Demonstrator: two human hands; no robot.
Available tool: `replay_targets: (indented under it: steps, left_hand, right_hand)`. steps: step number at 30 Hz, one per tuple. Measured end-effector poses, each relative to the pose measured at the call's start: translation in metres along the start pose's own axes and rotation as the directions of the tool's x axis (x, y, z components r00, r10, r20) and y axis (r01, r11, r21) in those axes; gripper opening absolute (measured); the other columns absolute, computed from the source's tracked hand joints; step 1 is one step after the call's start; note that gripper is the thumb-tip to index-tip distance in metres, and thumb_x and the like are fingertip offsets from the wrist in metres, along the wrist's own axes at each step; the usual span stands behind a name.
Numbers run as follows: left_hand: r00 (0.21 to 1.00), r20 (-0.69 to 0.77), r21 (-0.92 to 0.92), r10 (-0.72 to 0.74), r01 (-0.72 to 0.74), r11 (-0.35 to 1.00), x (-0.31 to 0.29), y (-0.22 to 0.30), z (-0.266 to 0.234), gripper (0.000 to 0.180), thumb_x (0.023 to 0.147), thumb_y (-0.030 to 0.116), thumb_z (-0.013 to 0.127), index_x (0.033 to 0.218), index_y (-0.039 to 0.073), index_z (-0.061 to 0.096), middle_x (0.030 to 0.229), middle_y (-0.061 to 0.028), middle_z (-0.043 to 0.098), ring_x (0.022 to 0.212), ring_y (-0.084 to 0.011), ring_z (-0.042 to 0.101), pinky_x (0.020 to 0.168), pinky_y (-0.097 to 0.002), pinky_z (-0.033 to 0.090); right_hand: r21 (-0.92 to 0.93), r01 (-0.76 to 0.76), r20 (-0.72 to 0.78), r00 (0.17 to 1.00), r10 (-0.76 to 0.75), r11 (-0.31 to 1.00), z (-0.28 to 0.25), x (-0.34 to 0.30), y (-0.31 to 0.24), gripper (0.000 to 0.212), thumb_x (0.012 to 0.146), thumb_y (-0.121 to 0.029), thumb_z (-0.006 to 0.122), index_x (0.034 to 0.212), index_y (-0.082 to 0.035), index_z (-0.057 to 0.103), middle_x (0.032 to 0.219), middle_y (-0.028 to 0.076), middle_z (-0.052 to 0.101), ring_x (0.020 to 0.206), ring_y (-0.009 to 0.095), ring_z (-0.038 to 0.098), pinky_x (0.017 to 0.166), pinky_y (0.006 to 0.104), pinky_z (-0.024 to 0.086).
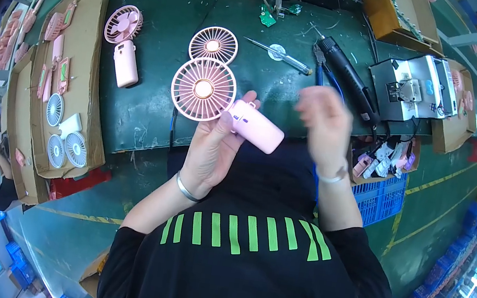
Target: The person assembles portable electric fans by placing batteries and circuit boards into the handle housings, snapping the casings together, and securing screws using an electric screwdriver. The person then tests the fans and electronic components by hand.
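My left hand (214, 145) is closed around a pink handheld fan, its thumb on the pale pink handle (259, 130), which tilts down to the right. Small dark marks show near the handle's upper end. The fan's round slatted grille (186, 90) is at the fingertips, above the green bench. A second pink grille (202, 37) lies just beyond, partly overlapped by the first; whether the two are joined I cannot tell. My right hand (324, 121) is raised to the right of the handle, apart from it. Motion smears its fingers, and nothing shows in them.
Another pink fan (127, 63) lies on the bench at left, beside a cardboard tray (96, 13) of fan parts. A thin screwdriver (279, 56), blue-handled pliers (321, 69) and a black electric screwdriver (350, 73) lie right. A white-and-black device (411, 88) stands beyond; a blue crate (381, 199) sits below.
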State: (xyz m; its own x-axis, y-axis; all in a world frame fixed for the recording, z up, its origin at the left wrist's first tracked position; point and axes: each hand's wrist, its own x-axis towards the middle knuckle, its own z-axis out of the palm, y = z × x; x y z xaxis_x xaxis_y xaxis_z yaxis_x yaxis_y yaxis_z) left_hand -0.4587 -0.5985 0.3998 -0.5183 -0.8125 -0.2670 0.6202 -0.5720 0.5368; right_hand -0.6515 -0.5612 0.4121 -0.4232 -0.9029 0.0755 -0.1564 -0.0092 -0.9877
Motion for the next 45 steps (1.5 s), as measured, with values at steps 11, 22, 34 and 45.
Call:
replay_targets:
  steps: [11, 22, 34, 45]
  left_hand:
    - [0.964, -0.261, -0.003, 0.048, -0.051, 0.999, -0.006, 0.004, -0.01, 0.018, 0.098, 0.015, 0.057, 0.115, 0.008, 0.057, 0.104, -0.0008, 0.064, 0.095, -0.0097, 0.061, 0.088, -0.0295, 0.05]
    - [0.98, -0.198, 0.031, -0.001, 0.007, 0.999, -0.004, 0.001, -0.021, 0.021, 0.093, 0.008, 0.061, 0.114, 0.008, 0.06, 0.103, -0.0002, 0.065, 0.092, -0.0081, 0.061, 0.084, -0.0273, 0.048]
    - [0.985, -0.163, 0.05, -0.055, 0.064, 0.997, -0.005, 0.002, -0.023, 0.021, 0.092, 0.008, 0.063, 0.113, 0.009, 0.061, 0.101, 0.0005, 0.066, 0.089, -0.008, 0.062, 0.08, -0.0267, 0.049]
    - [0.985, -0.163, 0.097, -0.058, 0.075, 0.992, -0.004, 0.006, -0.022, 0.016, 0.093, 0.012, 0.063, 0.109, 0.01, 0.063, 0.097, 0.0016, 0.067, 0.086, -0.0086, 0.063, 0.078, -0.0274, 0.049]
  right_hand:
    - [-0.6, 0.674, 0.609, 0.734, -0.3, 0.431, 0.06, -0.005, -0.025, 0.049, 0.071, -0.032, 0.077, 0.103, 0.0, 0.057, 0.09, 0.01, 0.053, 0.081, 0.025, 0.058, 0.07, 0.0362, 0.05]
    - [-0.655, 0.682, 0.675, 0.721, -0.156, 0.325, 0.069, -0.012, -0.019, 0.042, 0.077, -0.026, 0.072, 0.101, 0.004, 0.053, 0.087, 0.011, 0.051, 0.073, 0.021, 0.062, 0.056, 0.0299, 0.054]
    - [-0.628, 0.722, 0.701, 0.687, -0.193, 0.289, 0.068, -0.014, -0.016, 0.03, 0.08, -0.023, 0.065, 0.087, 0.005, 0.057, 0.082, 0.011, 0.049, 0.068, 0.019, 0.059, 0.046, 0.0263, 0.052]
    - [-0.592, 0.749, 0.739, 0.652, -0.171, 0.297, 0.063, -0.01, -0.017, 0.027, 0.082, -0.022, 0.064, 0.086, 0.004, 0.058, 0.083, 0.015, 0.051, 0.07, 0.023, 0.061, 0.051, 0.0295, 0.054]
